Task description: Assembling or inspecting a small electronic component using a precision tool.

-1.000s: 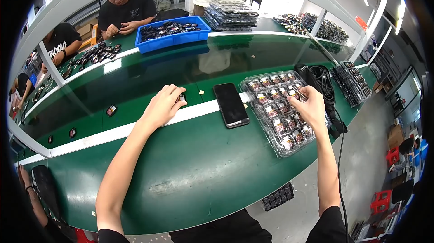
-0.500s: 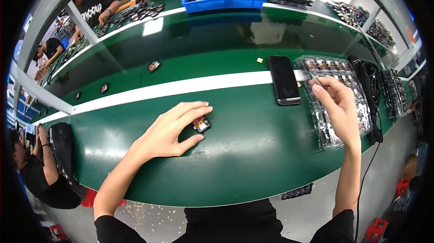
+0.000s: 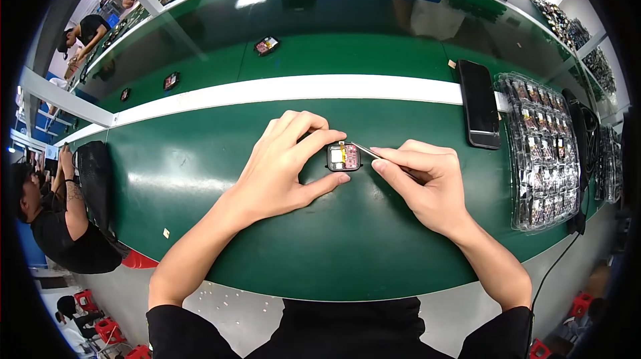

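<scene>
Grips the case (image 3: 344,157) on the bench (image 3: 267,259) by opposite edges with half-spread left hand (image 3: 284,162), likely keeping its face clear; pinches tweezers (image 3: 364,150) in right hand (image 3: 427,182), likely for precision.

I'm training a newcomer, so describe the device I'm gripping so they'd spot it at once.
On the green worktop, nearer than the white strip, find the left hand. Between its thumb and forefinger sits a small squarish black-rimmed device, circuitry exposed. Unlike similar pieces beyond the strip, it lies at the tip of a metal tool in the right hand.
</scene>
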Motion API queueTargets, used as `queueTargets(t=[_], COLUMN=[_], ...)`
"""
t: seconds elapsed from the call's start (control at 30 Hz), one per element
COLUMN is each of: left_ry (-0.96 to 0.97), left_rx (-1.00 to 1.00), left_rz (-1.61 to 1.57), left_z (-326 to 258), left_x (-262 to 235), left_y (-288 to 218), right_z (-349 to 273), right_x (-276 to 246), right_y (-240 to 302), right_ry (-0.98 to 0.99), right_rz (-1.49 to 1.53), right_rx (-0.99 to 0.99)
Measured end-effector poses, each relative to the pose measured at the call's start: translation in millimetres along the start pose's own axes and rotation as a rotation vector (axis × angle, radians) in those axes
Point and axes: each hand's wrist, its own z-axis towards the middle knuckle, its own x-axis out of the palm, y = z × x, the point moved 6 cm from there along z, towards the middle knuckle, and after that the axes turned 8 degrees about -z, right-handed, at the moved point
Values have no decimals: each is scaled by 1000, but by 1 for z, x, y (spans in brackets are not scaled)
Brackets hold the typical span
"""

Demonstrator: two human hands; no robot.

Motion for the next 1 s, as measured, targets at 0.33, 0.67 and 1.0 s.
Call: queueTargets(t=[0.33, 0.67, 1.0], left_ry=[169, 186, 143], left_rx=[-54, -41, -46], left_rz=[-180, -207, -236], left_z=[-3, -1, 0], left_x=[7, 7, 5], left_y=[11, 15, 15], right_z=[0, 5, -1], right_x=[-5, 4, 1], right_y=[1, 3, 9], right_ry=[-12, 33, -48], right_rz=[-95, -169, -292], right_rx=[-84, -100, -200])
